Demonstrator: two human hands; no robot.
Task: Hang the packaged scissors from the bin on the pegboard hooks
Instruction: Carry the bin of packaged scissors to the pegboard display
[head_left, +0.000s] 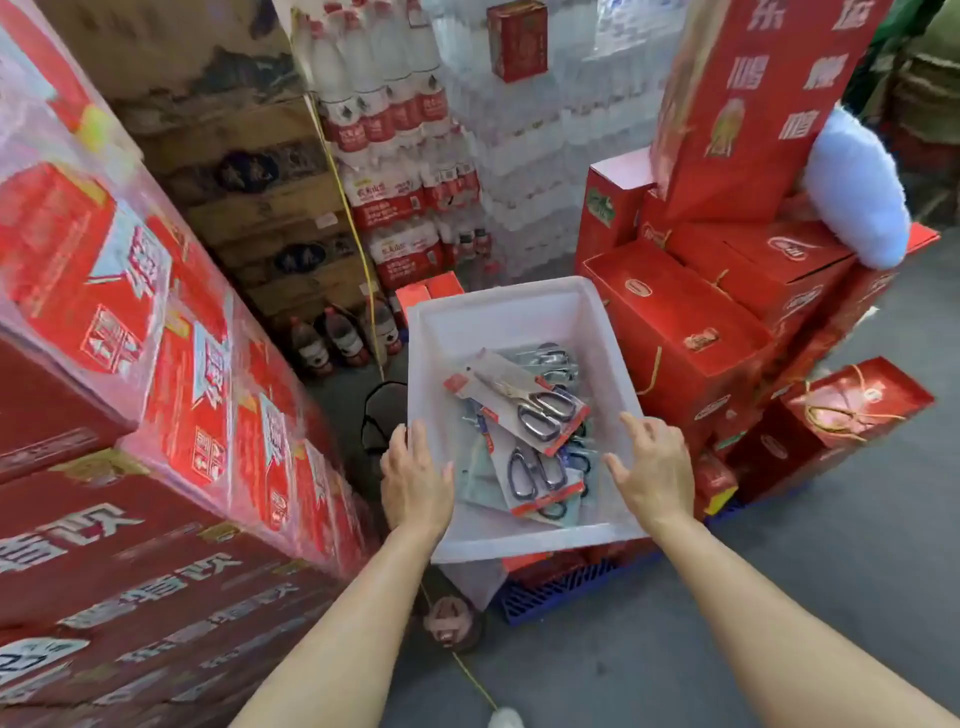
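a grey concrete floor (831, 571) runs along the right side of a crowded stockroom. at the far end stand shrink-wrapped packs of water bottles (395, 130), with a few dark bottles (343, 338) on the floor in front of them and brown cardboard cartons (249, 208) stacked to their left. a wall of red wrapped cases (130, 338) fills the whole left side, close to the left arm. on the right, red gift boxes (691, 322) are piled beside and behind the bin, with a pale fluffy thing (857, 192) lying on top of them. a blue plastic pallet (561, 587) shows under the near edge of the boxes, and a thin yellow cord (353, 228) runs down past the bottles to the floor.

the white plastic bin (519, 312) sits in the middle, between the cases and the gift boxes. the packaged scissors (524, 400) lie loose in a heap in its bottom, overlapping one another, the top card tilted across the rest.

the left hand (415, 478) is at the bin's near left rim, fingers relaxed and extended, holding nothing. the right hand (654, 467) hovers over the near right rim, fingers spread and slightly bent, also empty. neither hand touches the scissors.
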